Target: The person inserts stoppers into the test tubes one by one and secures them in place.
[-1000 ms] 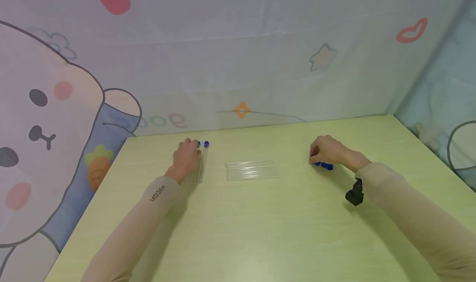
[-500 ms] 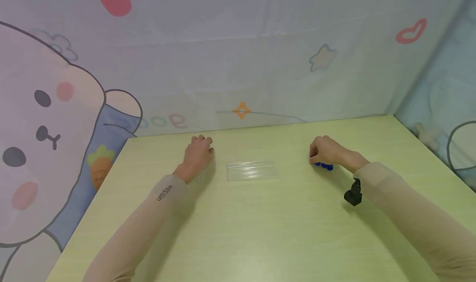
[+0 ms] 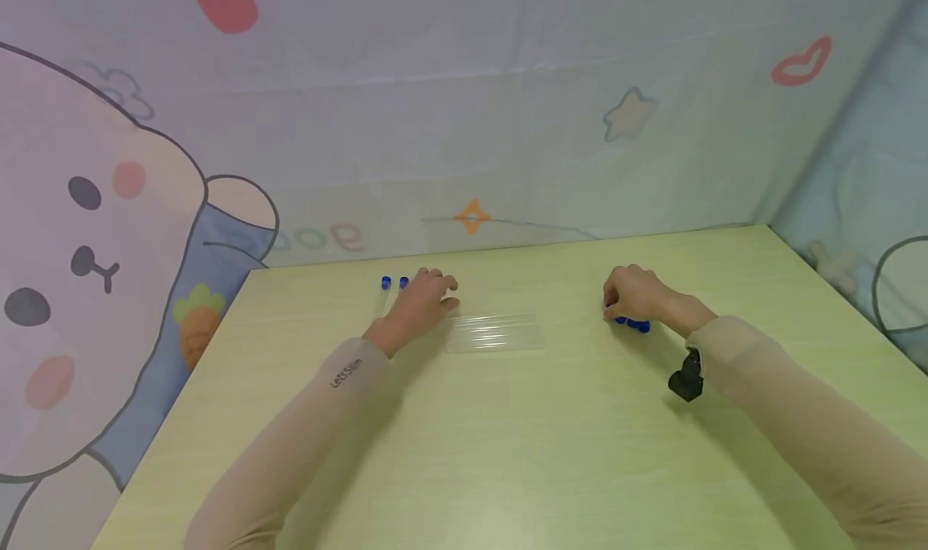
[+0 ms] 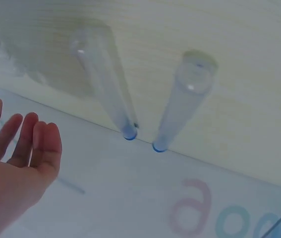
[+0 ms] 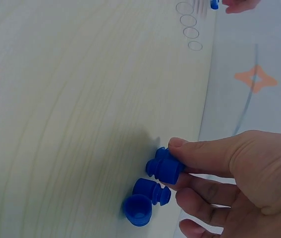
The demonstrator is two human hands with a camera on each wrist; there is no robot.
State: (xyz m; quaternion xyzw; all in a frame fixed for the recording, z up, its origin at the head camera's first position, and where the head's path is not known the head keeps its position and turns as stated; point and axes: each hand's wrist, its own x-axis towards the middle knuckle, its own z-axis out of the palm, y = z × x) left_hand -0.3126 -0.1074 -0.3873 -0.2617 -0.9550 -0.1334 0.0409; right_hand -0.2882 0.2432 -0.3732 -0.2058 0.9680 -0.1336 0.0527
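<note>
My left hand [image 3: 419,304], fingers loosely spread and holding nothing, hovers between two capped test tubes and a row of uncapped ones. Blue stoppers [image 3: 387,283] cap the far ends of the two tubes; their clear bodies are partly hidden by the hand. In the left wrist view these capped test tubes [image 4: 184,101] lie side by side. Several clear uncapped test tubes [image 3: 496,334] lie crosswise mid-table. Over at the right, my right hand [image 3: 638,292] pinches a blue stopper [image 5: 167,170] between thumb and fingers. More blue stoppers [image 5: 137,210] lie against it on the table.
A pale wood-look table [image 3: 507,445] carries everything. Its back edge meets a printed cloth backdrop [image 3: 522,131] with a cartoon bear at left; more cloth borders the right side. A black wrist camera [image 3: 686,379] hangs below the right sleeve.
My left hand has left the capped test tubes and shifted rightward to the near ends of the uncapped ones, its fingers spreading. The right hand has stayed at the stoppers.
</note>
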